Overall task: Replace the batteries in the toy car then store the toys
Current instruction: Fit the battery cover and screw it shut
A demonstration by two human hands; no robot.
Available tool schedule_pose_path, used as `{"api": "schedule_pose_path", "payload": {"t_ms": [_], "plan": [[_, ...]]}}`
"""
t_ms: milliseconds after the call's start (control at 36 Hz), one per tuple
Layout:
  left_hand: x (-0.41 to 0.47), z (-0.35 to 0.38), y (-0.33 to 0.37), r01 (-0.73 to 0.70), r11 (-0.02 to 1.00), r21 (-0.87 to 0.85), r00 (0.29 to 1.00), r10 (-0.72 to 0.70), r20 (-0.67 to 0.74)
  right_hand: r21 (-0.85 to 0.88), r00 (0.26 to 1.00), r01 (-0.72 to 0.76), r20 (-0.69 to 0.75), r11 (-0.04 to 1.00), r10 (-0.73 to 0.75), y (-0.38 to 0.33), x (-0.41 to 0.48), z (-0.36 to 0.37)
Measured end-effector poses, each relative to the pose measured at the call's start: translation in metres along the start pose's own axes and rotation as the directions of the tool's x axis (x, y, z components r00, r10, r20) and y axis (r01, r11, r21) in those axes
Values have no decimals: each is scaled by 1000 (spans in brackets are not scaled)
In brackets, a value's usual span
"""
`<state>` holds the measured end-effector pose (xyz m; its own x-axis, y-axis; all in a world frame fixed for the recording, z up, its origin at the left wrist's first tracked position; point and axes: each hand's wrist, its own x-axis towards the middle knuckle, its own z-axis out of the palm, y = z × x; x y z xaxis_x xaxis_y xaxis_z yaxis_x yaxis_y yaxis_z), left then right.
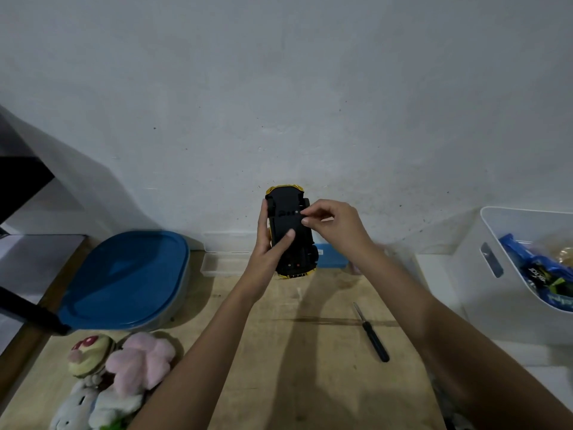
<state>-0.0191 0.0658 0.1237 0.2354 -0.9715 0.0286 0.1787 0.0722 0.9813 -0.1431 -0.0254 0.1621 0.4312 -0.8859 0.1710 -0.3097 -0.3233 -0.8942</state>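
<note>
A yellow toy car is held upside down above the wooden table, its black underside facing me. My left hand grips the car from the left, thumb across the underside. My right hand pinches at a spot on the underside near the car's far end; what sits between its fingertips is too small to tell. A black-handled screwdriver lies on the table to the right. Plush toys, pink, cream and white, lie at the near left corner.
A grey container with a blue lid stands at the left. A white bin with blue packets is at the right. A clear shallow tray and a blue box sit against the wall behind the car.
</note>
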Motion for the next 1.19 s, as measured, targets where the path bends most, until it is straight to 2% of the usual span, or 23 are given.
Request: {"api": "schedule_pose_path", "payload": {"t_ms": [111,250,389,528,611,861,1028,1194], "plan": [[3,4,4,-7,1000,9,998,8,-66,4,997,46,-69,999,-46,-1,-4,7],[4,6,8,-26,999,24,997,28,-78,-9,988,92,-123,996,-92,0,-8,12],[5,7,8,-22,999,23,997,24,-75,142,990,-26,-136,990,45,-3,-8,12],[4,10,5,-29,999,35,999,30,-32,305,972,-227,6,925,237,0,-4,6],[3,13,7,-34,999,17,999,34,-17,364,960,-266,15,892,280,4,-3,3],[5,26,11,6,997,72,999,-4,-35,296,965,-236,-40,926,259,3,-10,-7],[-1,28,12,-2,997,79,1000,3,-9,360,969,-247,90,900,230,4,-25,-16],[-17,30,-5,20,996,88,1000,-19,-10,323,965,-262,97,910,243,23,-46,-9]]}}
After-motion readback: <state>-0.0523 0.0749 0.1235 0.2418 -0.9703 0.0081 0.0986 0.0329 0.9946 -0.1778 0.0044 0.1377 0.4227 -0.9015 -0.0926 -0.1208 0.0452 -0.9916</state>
